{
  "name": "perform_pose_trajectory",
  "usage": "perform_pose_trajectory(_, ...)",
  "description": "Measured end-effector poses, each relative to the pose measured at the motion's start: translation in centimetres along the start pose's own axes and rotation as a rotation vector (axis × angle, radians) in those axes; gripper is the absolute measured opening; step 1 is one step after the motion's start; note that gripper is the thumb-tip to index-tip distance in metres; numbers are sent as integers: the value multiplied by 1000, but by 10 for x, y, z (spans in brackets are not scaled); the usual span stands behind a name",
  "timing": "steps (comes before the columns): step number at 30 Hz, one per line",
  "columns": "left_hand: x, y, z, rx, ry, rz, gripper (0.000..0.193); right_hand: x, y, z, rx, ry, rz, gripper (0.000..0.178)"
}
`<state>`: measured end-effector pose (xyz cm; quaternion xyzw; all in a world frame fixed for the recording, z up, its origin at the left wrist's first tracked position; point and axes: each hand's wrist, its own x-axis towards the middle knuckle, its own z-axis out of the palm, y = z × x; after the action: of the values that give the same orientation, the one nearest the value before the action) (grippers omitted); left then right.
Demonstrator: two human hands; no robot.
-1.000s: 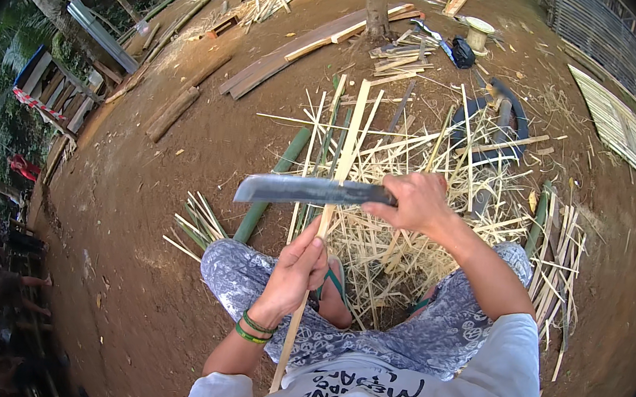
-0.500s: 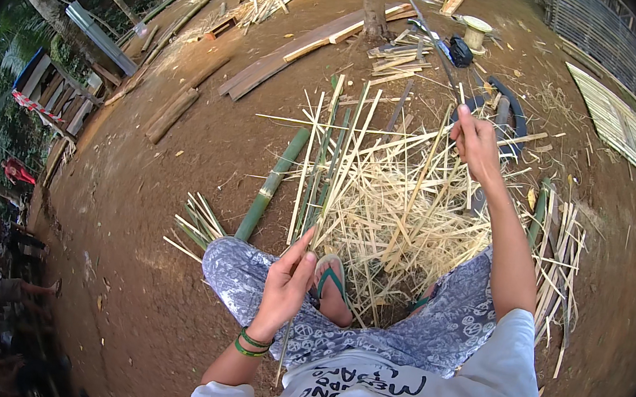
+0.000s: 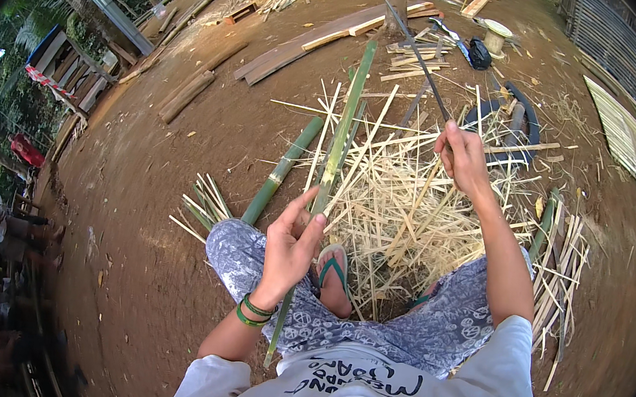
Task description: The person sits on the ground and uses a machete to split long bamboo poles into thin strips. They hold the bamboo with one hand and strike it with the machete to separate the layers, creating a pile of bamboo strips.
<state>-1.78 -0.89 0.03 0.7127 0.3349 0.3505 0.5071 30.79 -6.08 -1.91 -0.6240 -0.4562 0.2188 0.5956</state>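
Note:
My left hand grips a long green bamboo strip between thumb and fingers. The strip points away from me, its broad face showing, and its near end passes below my wrist over my lap. Out to the right, my right hand is closed around the near end of a long, dark, narrow blade, which looks like a machete; the fingers hide its handle. The blade slants up to the left, apart from the strip. Below and between my hands, a heap of pale bamboo slivers covers the ground.
A green bamboo pole lies left of the heap, near a bundle of split strips. More strips lie right of my knee. Beyond are a black curved object, planks and a tree trunk. People sit far left.
The bamboo strip in my left hand has turned, so its broad green face now shows. My right hand has come slightly nearer and left with the blade. The whole view has shifted a little.

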Motion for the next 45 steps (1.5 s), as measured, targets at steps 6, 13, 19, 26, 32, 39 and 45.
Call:
perform_pose_trajectory(6, 13, 16, -13, -392, -180, -135, 49, -5, 1, 16, -127, 2, -240, 62)
perform_pose_trajectory(13, 28, 16, 5, -754, -390, -384, 42, -29, -18, 57, -462, -105, -456, 59)
perform_pose_trajectory(19, 35, 9, 24, -759, -372, -419, 19, -42, -25, 74, -633, -118, -535, 67)
perform_pose_trajectory(26, 34, 3, 28, -635, -328, -411, 22, -32, -12, 71, -764, -92, -579, 71)
perform_pose_trajectory(32, 34, 0, 28, -649, -320, -437, 23, -25, -2, 67, -764, -126, -570, 71)
perform_pose_trajectory(39, -52, -25, -19, -576, -415, -521, 49, 42, 7, -43, -502, 423, 425, 86)
perform_pose_trajectory(45, 5, -48, -26, -801, -269, -577, 47, 27, 35, -52, -577, 245, 198, 75)
